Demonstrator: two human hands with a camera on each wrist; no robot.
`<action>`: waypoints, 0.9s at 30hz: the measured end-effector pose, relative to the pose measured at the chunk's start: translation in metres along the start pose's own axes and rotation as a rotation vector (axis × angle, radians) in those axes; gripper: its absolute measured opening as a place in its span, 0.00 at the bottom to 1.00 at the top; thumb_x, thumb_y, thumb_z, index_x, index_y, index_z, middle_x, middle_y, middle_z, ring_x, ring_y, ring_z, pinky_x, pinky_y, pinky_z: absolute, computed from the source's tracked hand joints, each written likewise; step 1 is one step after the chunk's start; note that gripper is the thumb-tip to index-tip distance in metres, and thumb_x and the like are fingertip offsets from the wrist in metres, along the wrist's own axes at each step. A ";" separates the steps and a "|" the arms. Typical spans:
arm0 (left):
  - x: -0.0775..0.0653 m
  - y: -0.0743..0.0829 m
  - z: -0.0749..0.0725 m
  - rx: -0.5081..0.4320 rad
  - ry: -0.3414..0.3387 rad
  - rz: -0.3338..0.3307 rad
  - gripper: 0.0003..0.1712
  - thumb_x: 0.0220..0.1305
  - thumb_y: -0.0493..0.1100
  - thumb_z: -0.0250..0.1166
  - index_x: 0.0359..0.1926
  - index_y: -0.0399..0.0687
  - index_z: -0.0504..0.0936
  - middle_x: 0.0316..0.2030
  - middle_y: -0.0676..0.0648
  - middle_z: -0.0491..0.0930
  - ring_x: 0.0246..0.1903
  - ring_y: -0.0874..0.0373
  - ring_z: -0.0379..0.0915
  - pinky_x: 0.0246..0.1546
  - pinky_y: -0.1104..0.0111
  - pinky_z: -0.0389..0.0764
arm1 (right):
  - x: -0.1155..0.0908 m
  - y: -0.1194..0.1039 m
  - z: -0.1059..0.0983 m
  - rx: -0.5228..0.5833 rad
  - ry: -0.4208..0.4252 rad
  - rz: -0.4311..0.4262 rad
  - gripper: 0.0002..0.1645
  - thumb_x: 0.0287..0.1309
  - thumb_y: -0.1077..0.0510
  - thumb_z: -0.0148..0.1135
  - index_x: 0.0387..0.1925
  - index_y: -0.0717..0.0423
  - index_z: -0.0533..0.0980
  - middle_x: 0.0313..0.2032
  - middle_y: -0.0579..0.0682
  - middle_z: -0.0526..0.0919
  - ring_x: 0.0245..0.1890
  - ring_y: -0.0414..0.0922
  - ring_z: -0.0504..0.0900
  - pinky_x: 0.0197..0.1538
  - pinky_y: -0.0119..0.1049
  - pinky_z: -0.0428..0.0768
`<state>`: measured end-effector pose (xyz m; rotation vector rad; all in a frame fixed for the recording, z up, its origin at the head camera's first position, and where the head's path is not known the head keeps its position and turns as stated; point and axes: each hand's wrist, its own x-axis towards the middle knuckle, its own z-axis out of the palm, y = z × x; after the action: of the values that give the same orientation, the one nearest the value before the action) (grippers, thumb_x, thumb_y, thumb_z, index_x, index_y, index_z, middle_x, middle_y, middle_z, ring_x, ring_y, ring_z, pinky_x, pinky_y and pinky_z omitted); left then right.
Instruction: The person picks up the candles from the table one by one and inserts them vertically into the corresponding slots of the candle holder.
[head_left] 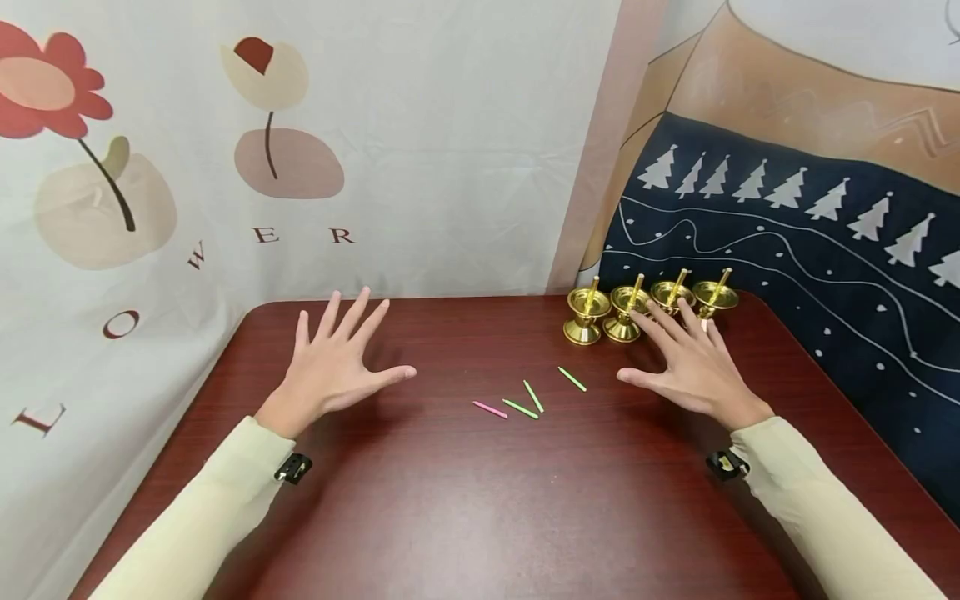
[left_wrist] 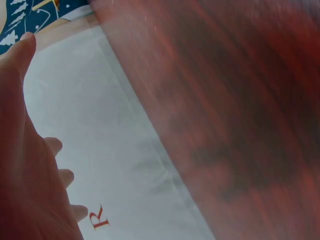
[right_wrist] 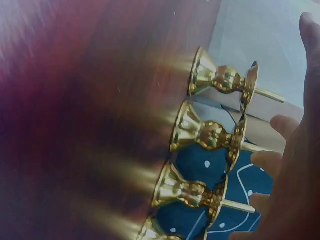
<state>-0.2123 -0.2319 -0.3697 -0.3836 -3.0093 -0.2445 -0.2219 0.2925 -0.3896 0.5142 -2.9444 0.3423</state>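
Note:
With fingers spread and thumb stretched inward, my left hand (head_left: 330, 365) hovers over the left part of the dark red table (head_left: 450, 492), holding nothing. My right hand (head_left: 692, 368) is likewise spread over the right part and partly covers several brass candlestick holders (head_left: 582, 328). The right wrist view shows its fingertips (right_wrist: 285, 125) near the thin upright stems of these holders (right_wrist: 187, 125); whether they touch cannot be told. Between the hands lie one thin pink stick (head_left: 491, 409), like a small candle, and three green ones (head_left: 573, 379), all flat on the wood.
The holders stand in a row at the table's back right corner. Behind the table hangs a white cloth (head_left: 450, 167) with flower prints. A dark blue cloth (head_left: 750, 225) with white trees hangs at the right. A small black device (head_left: 293, 468) sits on each wrist.

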 end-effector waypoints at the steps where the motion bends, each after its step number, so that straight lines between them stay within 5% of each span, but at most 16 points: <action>1: 0.000 0.002 0.002 -0.003 0.003 0.004 0.68 0.63 0.91 0.54 0.91 0.61 0.49 0.90 0.50 0.38 0.86 0.35 0.28 0.76 0.27 0.27 | 0.000 -0.001 0.001 0.014 -0.006 0.005 0.61 0.66 0.20 0.65 0.87 0.45 0.60 0.87 0.59 0.53 0.86 0.69 0.41 0.75 0.82 0.43; 7: 0.008 0.014 0.012 -0.058 0.048 0.032 0.68 0.62 0.89 0.58 0.91 0.63 0.49 0.90 0.51 0.39 0.87 0.38 0.29 0.78 0.30 0.30 | 0.003 -0.008 0.007 0.191 -0.004 0.025 0.55 0.71 0.28 0.66 0.86 0.50 0.61 0.84 0.63 0.59 0.84 0.70 0.46 0.77 0.78 0.47; 14: 0.025 0.041 0.021 -0.217 0.118 0.093 0.66 0.64 0.84 0.64 0.91 0.62 0.49 0.89 0.51 0.44 0.87 0.41 0.34 0.80 0.32 0.38 | 0.012 -0.020 0.012 0.411 0.131 0.042 0.43 0.74 0.42 0.71 0.80 0.54 0.69 0.77 0.60 0.71 0.80 0.64 0.60 0.78 0.68 0.57; 20: 0.046 0.066 0.027 -0.432 0.144 0.160 0.61 0.68 0.75 0.67 0.90 0.58 0.52 0.87 0.47 0.52 0.86 0.41 0.43 0.79 0.32 0.49 | 0.023 -0.035 0.021 0.490 0.220 0.063 0.39 0.70 0.42 0.75 0.73 0.56 0.76 0.68 0.61 0.80 0.72 0.62 0.71 0.74 0.65 0.62; 27: 0.070 0.092 0.037 -0.704 0.069 0.183 0.56 0.72 0.70 0.67 0.90 0.59 0.54 0.86 0.49 0.56 0.84 0.46 0.49 0.79 0.41 0.56 | 0.034 -0.051 0.030 0.585 0.271 0.110 0.38 0.69 0.42 0.77 0.69 0.60 0.78 0.62 0.60 0.82 0.67 0.61 0.77 0.70 0.59 0.69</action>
<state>-0.2594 -0.1212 -0.3841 -0.6727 -2.6974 -1.2692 -0.2384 0.2273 -0.4023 0.3256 -2.5820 1.1984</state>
